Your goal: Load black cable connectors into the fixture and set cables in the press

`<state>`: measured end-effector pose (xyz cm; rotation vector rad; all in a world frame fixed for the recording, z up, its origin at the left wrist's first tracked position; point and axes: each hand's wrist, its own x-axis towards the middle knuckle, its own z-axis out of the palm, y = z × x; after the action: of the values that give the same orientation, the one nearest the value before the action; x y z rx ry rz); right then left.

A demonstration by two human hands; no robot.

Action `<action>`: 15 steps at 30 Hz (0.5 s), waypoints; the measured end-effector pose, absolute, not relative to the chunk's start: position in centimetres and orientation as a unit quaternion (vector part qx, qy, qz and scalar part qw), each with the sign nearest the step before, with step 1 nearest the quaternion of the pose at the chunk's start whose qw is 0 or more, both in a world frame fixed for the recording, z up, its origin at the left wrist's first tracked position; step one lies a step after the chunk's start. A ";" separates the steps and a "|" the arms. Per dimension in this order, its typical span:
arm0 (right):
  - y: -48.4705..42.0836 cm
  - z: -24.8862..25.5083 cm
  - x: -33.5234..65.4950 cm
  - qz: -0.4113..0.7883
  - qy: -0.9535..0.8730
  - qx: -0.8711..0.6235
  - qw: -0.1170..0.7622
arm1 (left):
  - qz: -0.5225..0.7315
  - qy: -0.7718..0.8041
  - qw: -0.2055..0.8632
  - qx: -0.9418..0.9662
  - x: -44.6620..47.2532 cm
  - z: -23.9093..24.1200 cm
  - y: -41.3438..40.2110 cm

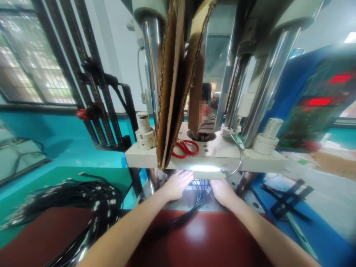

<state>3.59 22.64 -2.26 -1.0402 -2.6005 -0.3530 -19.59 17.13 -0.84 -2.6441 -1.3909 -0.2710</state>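
Both my hands reach under the white platen [139,157] of a press machine, lit by a bright lamp [204,168]. My left hand [178,183] lies flat, fingers stretched forward over the lower plate. My right hand [222,191] rests palm down beside it, its fingertips hidden under the lamp. Between them runs a bundle of black cables [201,191], which trails back toward me over the red-brown table [208,237]. Whether either hand pinches a cable I cannot see.
A large bundle of black cables with white ends [83,204] lies at the left. Red scissors [185,148] and cardboard sheets [174,81] sit on the platen. Steel columns [264,85] flank it. A blue control panel [319,100] stands right; black clips [289,200] lie on blue surface.
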 end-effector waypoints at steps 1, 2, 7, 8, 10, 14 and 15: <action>22.6 -2.1 3.6 -0.123 -0.908 -0.369 0.158 | -0.098 -0.463 0.072 -0.878 -19.3 -0.8 17.2; 22.6 -2.0 3.5 -0.123 -0.906 -0.373 0.157 | -0.107 -0.460 0.071 -0.879 -18.9 -0.8 17.2; 23.0 -1.0 2.9 -0.128 -0.908 -0.370 0.149 | -0.130 -0.435 0.065 -0.888 -17.8 -0.4 17.3; 23.0 -0.8 2.6 -0.129 -0.908 -0.369 0.147 | -0.132 -0.437 0.066 -0.887 -17.7 -0.3 17.4; 23.0 -0.5 2.2 -0.131 -0.909 -0.369 0.143 | -0.135 -0.444 0.068 -0.883 -17.6 -0.2 17.5; 22.5 -0.1 2.0 -0.130 -0.909 -0.372 0.134 | -0.144 -0.459 0.071 -0.874 -17.6 -0.2 17.5; 22.3 0.0 2.0 -0.129 -0.910 -0.372 0.132 | -0.148 -0.465 0.072 -0.870 -17.6 -0.3 17.5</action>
<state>2.02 22.33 0.00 -1.0803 -2.6409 -0.3734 -17.58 17.50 -0.32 -2.6154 -1.3976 -0.4440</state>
